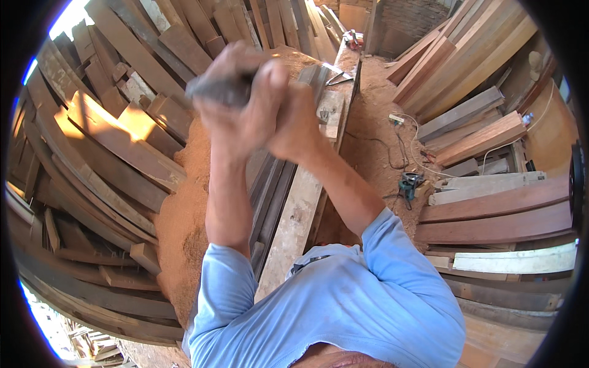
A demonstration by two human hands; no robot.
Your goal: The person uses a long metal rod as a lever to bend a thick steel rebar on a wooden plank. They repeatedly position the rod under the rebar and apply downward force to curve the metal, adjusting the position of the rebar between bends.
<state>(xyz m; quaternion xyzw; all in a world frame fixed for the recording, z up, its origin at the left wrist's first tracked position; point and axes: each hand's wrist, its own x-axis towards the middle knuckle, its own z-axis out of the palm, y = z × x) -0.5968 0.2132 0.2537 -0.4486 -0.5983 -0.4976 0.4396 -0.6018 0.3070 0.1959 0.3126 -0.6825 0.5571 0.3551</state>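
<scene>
Both of my hands are raised together over a wooden workbench [291, 236], smeared by motion. My left hand [240, 126] is closed around a dark grey, blunt-ended object [221, 90]; it is too blurred to name its kind. Pressed close beside it, my right hand [296, 122] is also closed, and what lies inside its fingers is hidden. Below my wrists, long dark wooden strips [270, 190] lie lengthwise along the bench. A small metal piece [324, 115] rests on the bench top just right of my right hand.
Sawdust [187, 214] is heaped left of the bench. Boards [116, 135] lean along the left side, and stacked beams [491, 205] fill the right. A green power tool [409, 184] sits on the sawdust-covered floor among cables. Farther off is a red tool [351, 40].
</scene>
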